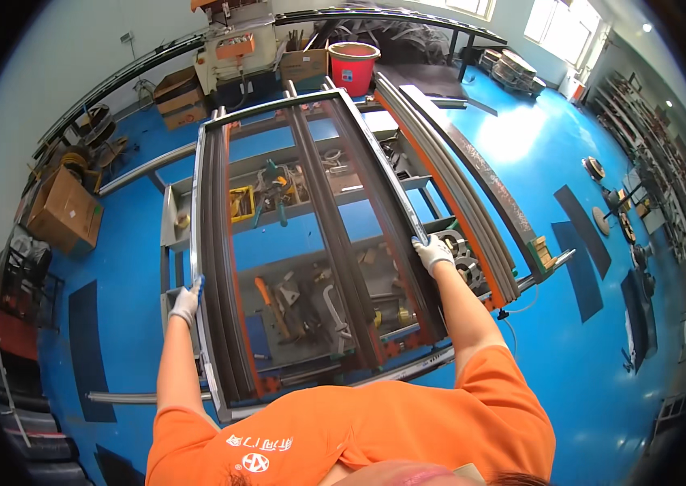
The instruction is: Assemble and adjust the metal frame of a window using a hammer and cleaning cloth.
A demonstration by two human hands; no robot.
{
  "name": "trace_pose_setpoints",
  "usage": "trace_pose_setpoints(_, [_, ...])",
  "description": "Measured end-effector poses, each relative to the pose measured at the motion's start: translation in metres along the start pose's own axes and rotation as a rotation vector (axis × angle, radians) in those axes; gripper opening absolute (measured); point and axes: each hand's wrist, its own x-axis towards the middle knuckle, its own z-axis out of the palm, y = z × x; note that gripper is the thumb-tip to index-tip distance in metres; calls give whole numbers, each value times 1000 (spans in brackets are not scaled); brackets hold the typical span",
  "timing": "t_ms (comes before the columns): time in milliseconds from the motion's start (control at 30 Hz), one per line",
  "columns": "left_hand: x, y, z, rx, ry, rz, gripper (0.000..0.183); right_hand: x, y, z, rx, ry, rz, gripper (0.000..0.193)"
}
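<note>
A large rectangular window screen frame [385,172], with pale metal rails and thin see-through dark mesh, lies over the padded bars [308,162] of a work stand. My left hand [185,304], in a white and blue glove, is closed on the frame's left rail near its lower part. Somewhat farther along the opposite side, my right hand [433,252], gloved the same way, grips the right rail. The fingertips of both hands are partly hidden. Through the mesh, tools show on the stand's lower shelves, among them an orange-handled tool [265,292] and a yellow bin [241,204].
Right of the frame run more padded bars [448,182] and a long dark beam [472,158]. Behind the stand are a red bucket [353,71] and a machine [237,57]. Cardboard boxes [66,212] stand at left; dark mats [578,267] lie on the blue floor.
</note>
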Motion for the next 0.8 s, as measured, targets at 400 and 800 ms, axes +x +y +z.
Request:
trace_pose_setpoints(400, [101,-14,31,-128,282,-70,77,36,-13,15,-81,-34,60,71])
trace_pose_setpoints(800, [-27,34,-28,-408,351,114,75,-87,26,-61,368,25,70,70])
